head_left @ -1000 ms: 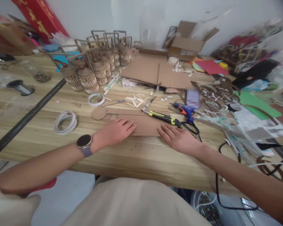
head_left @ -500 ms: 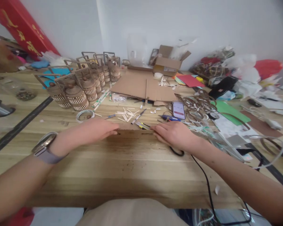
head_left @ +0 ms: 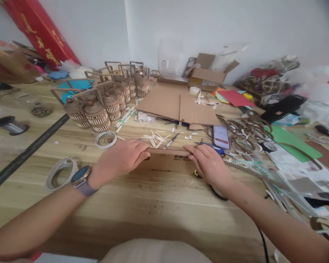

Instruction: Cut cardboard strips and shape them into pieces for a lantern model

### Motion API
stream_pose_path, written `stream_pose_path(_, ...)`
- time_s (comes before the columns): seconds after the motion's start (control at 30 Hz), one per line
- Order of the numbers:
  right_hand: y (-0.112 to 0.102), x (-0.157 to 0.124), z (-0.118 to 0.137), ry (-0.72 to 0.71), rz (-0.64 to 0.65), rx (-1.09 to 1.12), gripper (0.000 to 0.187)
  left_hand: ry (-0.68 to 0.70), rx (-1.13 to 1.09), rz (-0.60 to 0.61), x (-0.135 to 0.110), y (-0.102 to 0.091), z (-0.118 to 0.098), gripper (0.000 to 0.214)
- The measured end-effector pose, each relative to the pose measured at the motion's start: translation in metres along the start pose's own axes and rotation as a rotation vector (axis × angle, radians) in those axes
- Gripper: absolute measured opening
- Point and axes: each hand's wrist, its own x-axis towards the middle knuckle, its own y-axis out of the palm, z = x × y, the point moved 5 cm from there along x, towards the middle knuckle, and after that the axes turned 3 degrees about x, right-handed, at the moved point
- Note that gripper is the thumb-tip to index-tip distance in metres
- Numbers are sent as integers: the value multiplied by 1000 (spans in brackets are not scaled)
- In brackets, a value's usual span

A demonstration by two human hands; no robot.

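Note:
A piece of brown cardboard with dark printing on its near face stands on edge between my hands. My left hand, a watch on its wrist, is closed on the left end of the top edge. At the other end, my right hand pinches the cardboard with thumb and fingers. Just beyond the top edge lie several pale wooden sticks and a pen-like tool. A blue glue gun rests behind my right hand. Something yellow shows partly beneath that hand.
Several bamboo lanterns with handles stand at the left. Tape rolls lie near my left forearm. Flat cardboard lies farther back. A phone, brown strip coils and a green sheet are at the right. A black cord runs under my right forearm.
The cardboard shows more of its printed face. My left hand has moved right and its grip looks fuller. The whole view has shifted, so the table's things appear farther right.

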Motion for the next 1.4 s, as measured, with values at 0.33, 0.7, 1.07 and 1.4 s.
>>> stream_pose_path(0.33,-36,-9,29,12,-46,116,19,126,32,-206,-26,-36,-26,27)
stream_pose_path(0.7,23,-63,59,2,219,287,21,346,257,-33,-109,12,-85,31)
stream_pose_path(1.07,62,-52,-26,407,368,54,41,324,123,183,-109,28,-84,36)
stream_pose_path(1.4,48,-59,-19,570,296,237,21,332,20,299,-92,34,-82,17)
